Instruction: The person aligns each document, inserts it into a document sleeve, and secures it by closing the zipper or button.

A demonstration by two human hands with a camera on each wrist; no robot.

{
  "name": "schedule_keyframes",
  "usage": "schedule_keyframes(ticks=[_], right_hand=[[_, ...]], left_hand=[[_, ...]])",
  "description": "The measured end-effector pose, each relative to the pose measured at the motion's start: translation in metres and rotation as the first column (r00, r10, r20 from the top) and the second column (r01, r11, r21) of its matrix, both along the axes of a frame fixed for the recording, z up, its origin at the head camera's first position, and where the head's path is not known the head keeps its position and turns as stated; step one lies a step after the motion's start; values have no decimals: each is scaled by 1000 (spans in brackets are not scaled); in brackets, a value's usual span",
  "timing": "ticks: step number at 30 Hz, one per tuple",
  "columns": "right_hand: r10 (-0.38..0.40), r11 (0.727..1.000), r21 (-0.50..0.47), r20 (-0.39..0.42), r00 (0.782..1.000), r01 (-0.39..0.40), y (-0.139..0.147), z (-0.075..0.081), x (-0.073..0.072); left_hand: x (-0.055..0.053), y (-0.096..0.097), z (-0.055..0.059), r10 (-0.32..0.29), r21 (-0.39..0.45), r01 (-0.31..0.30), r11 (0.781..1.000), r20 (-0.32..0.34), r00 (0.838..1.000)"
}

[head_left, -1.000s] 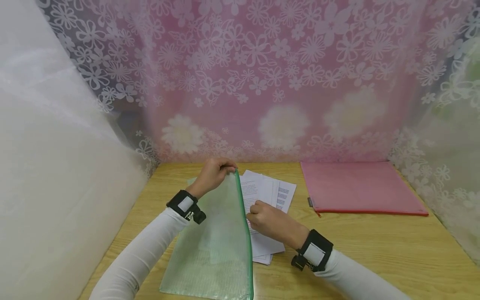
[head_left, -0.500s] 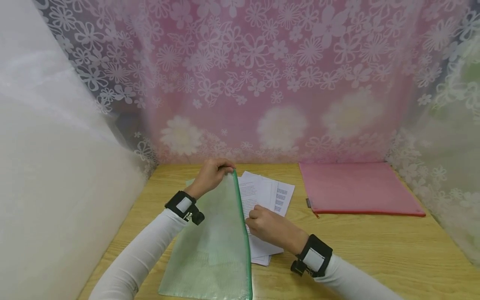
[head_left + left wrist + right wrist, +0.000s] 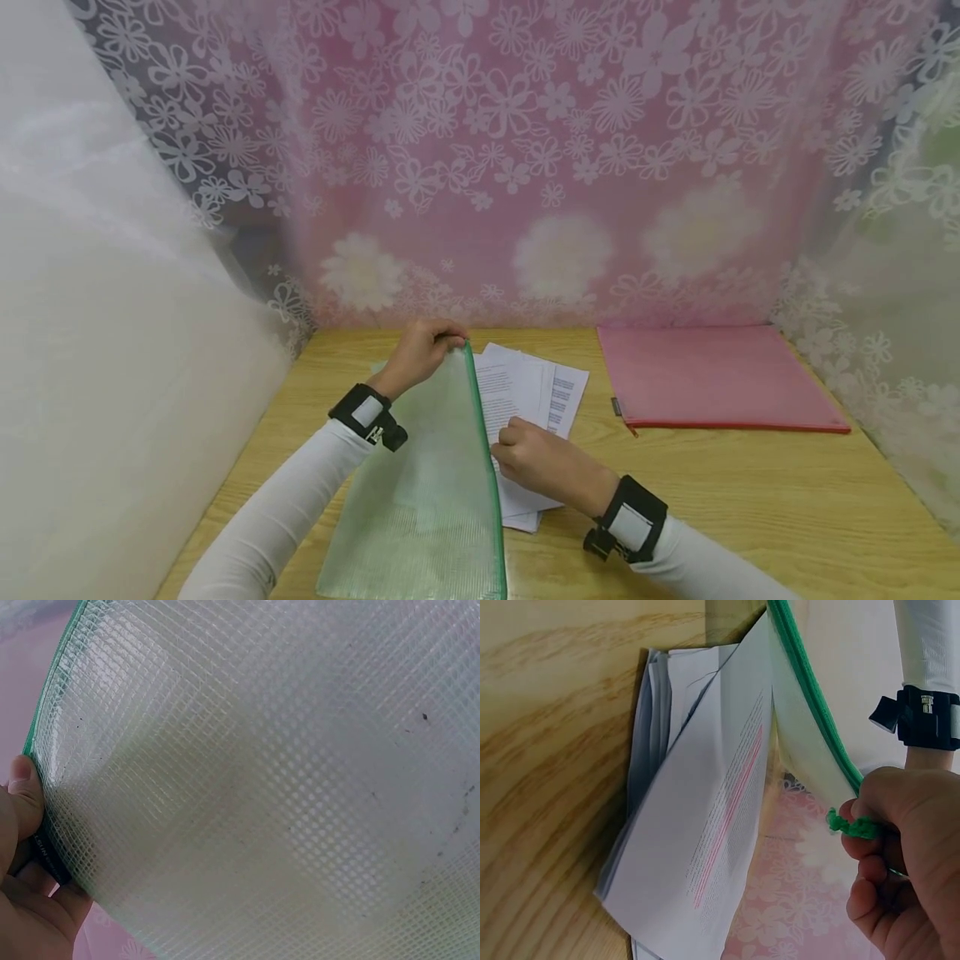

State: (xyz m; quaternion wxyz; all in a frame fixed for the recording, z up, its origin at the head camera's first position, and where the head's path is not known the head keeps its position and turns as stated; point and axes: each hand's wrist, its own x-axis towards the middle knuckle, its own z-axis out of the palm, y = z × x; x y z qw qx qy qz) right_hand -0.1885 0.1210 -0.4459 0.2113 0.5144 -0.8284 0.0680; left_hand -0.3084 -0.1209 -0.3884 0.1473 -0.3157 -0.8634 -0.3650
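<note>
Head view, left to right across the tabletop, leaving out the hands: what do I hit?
Green-edged mesh pouch → printed papers → pink pouch with the red zip edge.

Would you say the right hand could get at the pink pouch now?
Probably yes: the right hand pinches a green cord, but nothing seems to stand between it and the pink pouch.

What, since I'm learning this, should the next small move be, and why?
Probably slide the green pull along the zipper toward the near end of the pouch: the right grip pinches the pull, the left grip holds the far corner, and the papers lie outside.
</note>
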Motion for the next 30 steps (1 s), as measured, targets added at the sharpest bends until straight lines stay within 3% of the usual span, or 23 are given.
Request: schedule_keyframes(ticks=[30], right_hand=[[83, 996, 12, 59, 995, -84, -6, -7, 21]], left_hand=[[-5, -5, 1, 43, -6, -43, 999, -8, 999]])
